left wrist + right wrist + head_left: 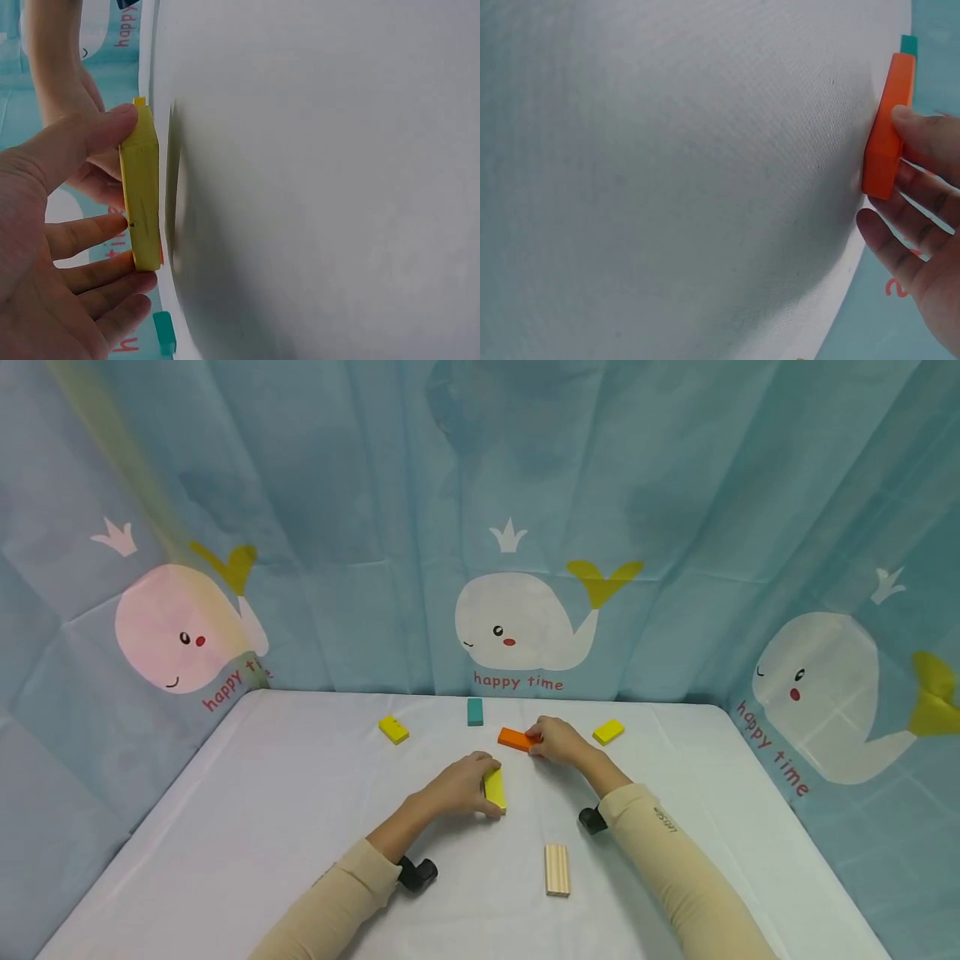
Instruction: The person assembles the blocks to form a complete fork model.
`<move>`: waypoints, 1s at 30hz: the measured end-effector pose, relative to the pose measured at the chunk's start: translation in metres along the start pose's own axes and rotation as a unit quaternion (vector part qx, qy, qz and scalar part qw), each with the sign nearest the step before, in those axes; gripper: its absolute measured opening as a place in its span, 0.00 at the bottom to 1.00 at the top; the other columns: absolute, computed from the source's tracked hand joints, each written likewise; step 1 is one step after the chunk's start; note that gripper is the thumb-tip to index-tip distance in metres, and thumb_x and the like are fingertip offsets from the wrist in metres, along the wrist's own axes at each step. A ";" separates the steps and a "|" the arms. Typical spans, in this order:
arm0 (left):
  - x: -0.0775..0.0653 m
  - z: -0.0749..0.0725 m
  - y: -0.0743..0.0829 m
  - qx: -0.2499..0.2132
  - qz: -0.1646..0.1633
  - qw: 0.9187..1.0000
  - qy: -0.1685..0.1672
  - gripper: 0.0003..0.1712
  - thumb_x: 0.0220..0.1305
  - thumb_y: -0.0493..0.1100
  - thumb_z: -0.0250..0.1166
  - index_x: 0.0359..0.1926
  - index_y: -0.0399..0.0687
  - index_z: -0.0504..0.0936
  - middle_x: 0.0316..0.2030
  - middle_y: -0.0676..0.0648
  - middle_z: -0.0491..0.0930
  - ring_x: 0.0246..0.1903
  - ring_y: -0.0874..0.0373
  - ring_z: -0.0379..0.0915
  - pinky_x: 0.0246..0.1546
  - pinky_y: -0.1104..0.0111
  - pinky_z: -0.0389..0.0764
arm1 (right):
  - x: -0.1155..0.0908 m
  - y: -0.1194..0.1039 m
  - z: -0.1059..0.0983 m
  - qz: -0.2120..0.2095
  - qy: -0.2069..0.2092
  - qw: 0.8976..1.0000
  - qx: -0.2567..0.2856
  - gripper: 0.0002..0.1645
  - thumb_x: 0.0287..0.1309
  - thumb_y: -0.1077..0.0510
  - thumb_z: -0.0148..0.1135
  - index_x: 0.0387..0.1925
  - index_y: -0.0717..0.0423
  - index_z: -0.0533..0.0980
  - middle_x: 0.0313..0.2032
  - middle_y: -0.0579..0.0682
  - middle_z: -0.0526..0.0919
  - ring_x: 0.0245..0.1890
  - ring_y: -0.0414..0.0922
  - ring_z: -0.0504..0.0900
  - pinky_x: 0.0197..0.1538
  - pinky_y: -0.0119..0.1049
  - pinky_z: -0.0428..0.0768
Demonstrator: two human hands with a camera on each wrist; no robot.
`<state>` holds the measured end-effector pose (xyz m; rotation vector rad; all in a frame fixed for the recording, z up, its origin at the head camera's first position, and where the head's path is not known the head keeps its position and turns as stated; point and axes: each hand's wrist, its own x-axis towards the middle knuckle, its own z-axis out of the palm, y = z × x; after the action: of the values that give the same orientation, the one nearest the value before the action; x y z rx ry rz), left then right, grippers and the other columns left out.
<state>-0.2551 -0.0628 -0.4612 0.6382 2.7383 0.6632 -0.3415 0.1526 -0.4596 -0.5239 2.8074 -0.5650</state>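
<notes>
Holding a yellow block in left hand, orange block in right hand, mid-frame. Not in hand yet: teal block, upper middle; wooden block, lower middle.

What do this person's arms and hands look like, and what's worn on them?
The left sleeve and right sleeve are beige fabric, the latter with small dark lettering. A compact black device shows at each wrist. The left hand and right hand are ungloved.
</notes>
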 end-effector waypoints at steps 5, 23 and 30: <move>-0.001 0.001 0.007 0.013 0.011 1.000 0.000 0.46 0.46 0.58 0.78 0.64 0.45 0.72 0.65 0.43 0.70 0.62 0.49 0.69 0.65 0.56 0.71 | 0.000 0.000 -0.001 -0.004 0.000 1.000 -0.001 0.21 0.60 0.57 0.66 0.54 0.58 0.80 0.48 0.53 0.80 0.46 0.48 0.76 0.63 0.47 0.74; -0.001 0.012 0.015 0.039 0.007 0.999 -0.011 0.43 0.47 0.58 0.77 0.62 0.48 0.74 0.65 0.46 0.70 0.57 0.54 0.71 0.63 0.59 0.74 | -0.001 -0.001 0.000 0.011 0.002 1.000 0.006 0.21 0.60 0.57 0.66 0.54 0.57 0.80 0.47 0.52 0.80 0.43 0.46 0.75 0.61 0.45 0.76; 0.000 0.012 0.014 0.042 0.008 0.999 -0.015 0.42 0.47 0.58 0.77 0.61 0.49 0.74 0.64 0.48 0.71 0.53 0.57 0.71 0.61 0.61 0.75 | -0.002 -0.001 0.000 0.005 0.003 1.000 0.002 0.21 0.60 0.57 0.66 0.55 0.58 0.80 0.44 0.51 0.79 0.41 0.45 0.75 0.57 0.43 0.78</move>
<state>-0.2456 -0.0469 -0.4646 0.6838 2.7483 0.5389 -0.3398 0.1526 -0.4594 -0.5084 2.8116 -0.5719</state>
